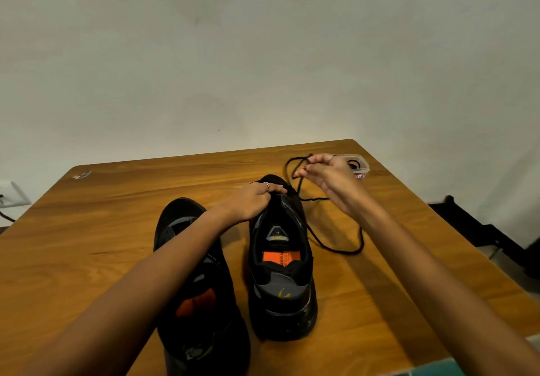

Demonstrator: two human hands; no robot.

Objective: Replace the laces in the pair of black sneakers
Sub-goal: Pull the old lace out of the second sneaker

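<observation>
Your left hand is curled over the toe end of the right-hand black sneaker with the orange insole label, fingers pinching at the front eyelets, so it grips the shoe; your right hand is raised just past the toe at about one o'clock from the shoe, fingertips pinching the thin black cord lace, which loops up through those fingers and trails in a slack curve on the wooden table at three o'clock from the shoe.

What could go wrong, as I judge it: the slack loop lies loose on the table, and a pull from your right hand could drag it into a knot or snag it under the sole; if your left hand eases its hold, the shoe may skid toward twelve o'clock with the pull; the lace end could fray or miss the eyelet, since black cord against black upper gives little contrast.

The second black sneaker, at nine o'clock from the first, is largely covered by your left forearm; whether it is laced I cannot tell. The eyelets under your left fingers are hidden; which eyelet the lace runs through is not readable. The small clear plastic box at the table's far right corner sits partly behind your right hand; it seems to hold something dark, perhaps more lace; its contents are unclear.
</observation>
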